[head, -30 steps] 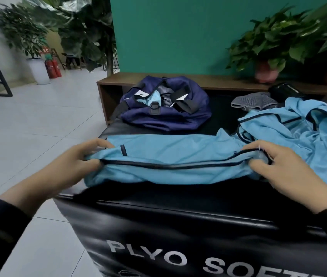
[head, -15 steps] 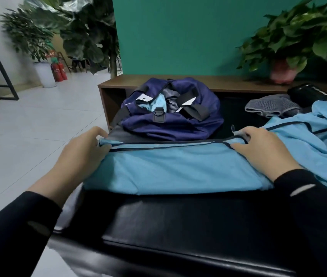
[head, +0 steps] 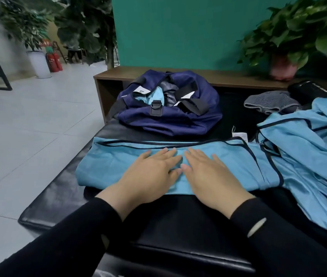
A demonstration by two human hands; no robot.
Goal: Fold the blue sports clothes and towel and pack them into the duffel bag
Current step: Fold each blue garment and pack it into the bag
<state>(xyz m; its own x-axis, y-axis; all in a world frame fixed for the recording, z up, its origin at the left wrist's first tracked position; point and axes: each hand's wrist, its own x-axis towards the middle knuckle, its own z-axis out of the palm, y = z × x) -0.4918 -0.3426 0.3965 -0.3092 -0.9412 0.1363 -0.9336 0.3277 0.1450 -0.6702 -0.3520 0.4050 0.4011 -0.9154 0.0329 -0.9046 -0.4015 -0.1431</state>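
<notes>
Near the bottom of the frame, the left hand (head: 150, 174) and right hand (head: 208, 172) lie flat, fingers spread, side by side on the folded blue garment (head: 108, 164) at centre on the black bench (head: 58, 196). It looks part-folded. A second blue garment (head: 308, 156) sprawls unfolded at right. Beyond, upper centre, the open duffel bag (head: 168, 116) already holds something blue.

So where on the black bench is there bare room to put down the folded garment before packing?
Bare black bench shows left of the folded blue garment, and in a strip between it and the navy duffel bag. The right side is crowded by the unfolded blue garment and grey towel. Both hands, left hand and right hand, press the fold.
</notes>
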